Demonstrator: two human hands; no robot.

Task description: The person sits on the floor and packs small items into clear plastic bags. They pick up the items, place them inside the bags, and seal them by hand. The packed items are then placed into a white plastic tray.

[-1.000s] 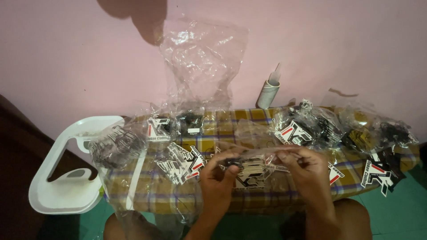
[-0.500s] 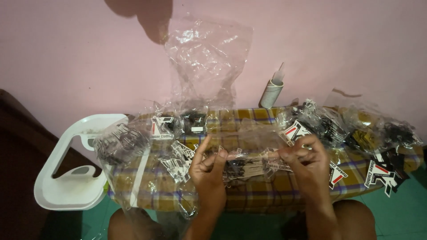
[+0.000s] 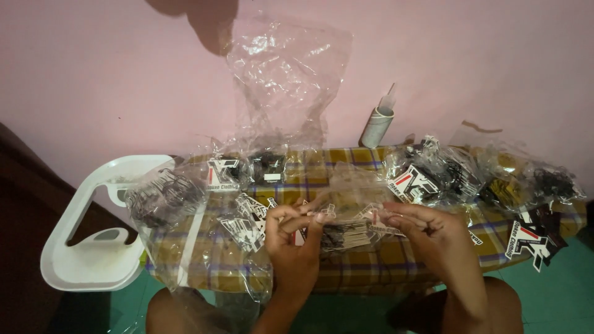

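Here, left hand [image 3: 291, 232] and right hand [image 3: 427, 232] pinch a small clear packet [image 3: 346, 230], stretched taut, table [image 3: 346, 272] at six o'clock.

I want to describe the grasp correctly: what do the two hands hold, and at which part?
Both hands hold one small clear plastic bag by its top edge, left hand at the left end, right hand at the right end.

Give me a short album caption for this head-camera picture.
Two hands, left and right, hold a small clear bag above a checked cloth.

Two bare forearms, left grip [image 3: 296, 232] and right grip [image 3: 427, 230] ungloved, no sleeves, rings or watch, bare knees below
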